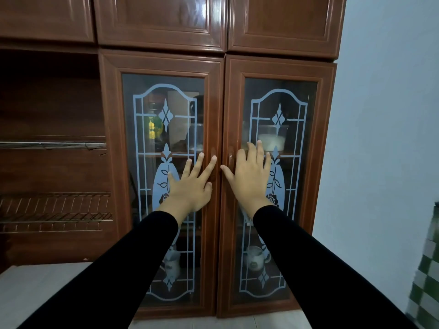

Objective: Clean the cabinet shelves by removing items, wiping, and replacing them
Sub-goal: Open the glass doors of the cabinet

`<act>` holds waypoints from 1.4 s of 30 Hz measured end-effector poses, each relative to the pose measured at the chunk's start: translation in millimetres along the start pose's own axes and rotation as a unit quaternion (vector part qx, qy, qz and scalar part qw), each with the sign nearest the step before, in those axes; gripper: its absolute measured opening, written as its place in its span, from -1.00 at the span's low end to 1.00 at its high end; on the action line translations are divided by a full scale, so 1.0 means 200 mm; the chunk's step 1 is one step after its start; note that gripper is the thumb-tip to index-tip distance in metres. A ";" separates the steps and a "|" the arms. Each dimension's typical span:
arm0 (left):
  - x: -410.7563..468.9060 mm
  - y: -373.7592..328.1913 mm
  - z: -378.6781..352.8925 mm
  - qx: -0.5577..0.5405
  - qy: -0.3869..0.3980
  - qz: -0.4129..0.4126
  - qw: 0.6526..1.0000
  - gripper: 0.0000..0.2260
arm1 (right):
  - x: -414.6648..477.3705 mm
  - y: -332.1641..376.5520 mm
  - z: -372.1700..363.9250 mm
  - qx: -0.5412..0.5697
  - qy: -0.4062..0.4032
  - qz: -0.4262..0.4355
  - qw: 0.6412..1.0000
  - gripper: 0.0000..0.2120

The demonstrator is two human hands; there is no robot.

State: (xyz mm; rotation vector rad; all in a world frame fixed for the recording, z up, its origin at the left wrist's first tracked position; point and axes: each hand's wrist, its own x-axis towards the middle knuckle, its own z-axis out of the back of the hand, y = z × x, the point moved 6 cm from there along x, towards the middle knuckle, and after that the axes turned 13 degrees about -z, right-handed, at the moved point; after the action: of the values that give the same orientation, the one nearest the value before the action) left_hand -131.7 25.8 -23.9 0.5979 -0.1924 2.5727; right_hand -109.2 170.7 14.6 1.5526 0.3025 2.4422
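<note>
The brown wooden cabinet [221,55] stands on a pale counter [35,293], its two glass doors, left [111,162] and right [325,162], closed. A wire dish rack [54,212] hangs in the open bay to the left. The left hand [190,188] and right hand [249,176] lie flat with fingers spread and straight, gripping nothing, one on each door beside the middle seam. Behind the glass, a tub [272,138] and a bottle [154,129] sit on the upper shelf, a mug [255,258] and a jug [172,262] lower down.
</note>
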 end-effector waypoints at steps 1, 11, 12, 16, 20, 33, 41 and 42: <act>0.00 0.01 0.00 -0.004 0.003 -0.002 1.000 -0.42 | 0.00 0.01 -0.01 0.000 -0.003 -0.004 1.000 -0.50; 0.01 0.02 0.02 -0.014 0.032 -0.005 0.999 -0.49 | -0.02 0.01 -0.04 0.047 0.005 -0.031 0.998 -0.71; 0.01 0.01 0.03 -0.009 0.028 -0.004 1.000 -0.51 | -0.02 0.00 -0.02 0.052 0.000 -0.029 0.998 -0.72; -0.02 -0.01 0.04 0.023 -0.037 -0.008 0.999 -0.53 | -0.07 -0.05 0.08 0.053 -0.055 0.001 0.997 -0.71; -0.05 -0.10 0.06 -0.010 -0.130 -0.060 0.990 -0.53 | -0.13 -0.13 0.20 0.032 -0.095 0.040 0.994 -0.54; -0.14 -0.50 0.20 -0.037 -0.200 -0.188 0.961 -0.53 | -0.21 -0.43 0.57 -0.026 -0.025 0.083 0.996 -0.50; -0.18 -0.85 0.24 -0.043 -0.199 -0.286 0.936 -0.53 | -0.28 -0.81 0.87 -0.040 -0.037 0.031 0.998 -0.53; -0.18 -0.91 0.24 -0.048 -0.196 -0.293 0.935 -0.52 | -0.28 -0.86 0.90 -0.042 -0.025 0.014 0.999 -0.54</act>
State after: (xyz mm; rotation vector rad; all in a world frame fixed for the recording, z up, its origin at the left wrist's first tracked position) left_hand 3.7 158.2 8.3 0.9631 -0.2286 1.8435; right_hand 92.3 326.5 -9.6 1.5900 0.1695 2.3990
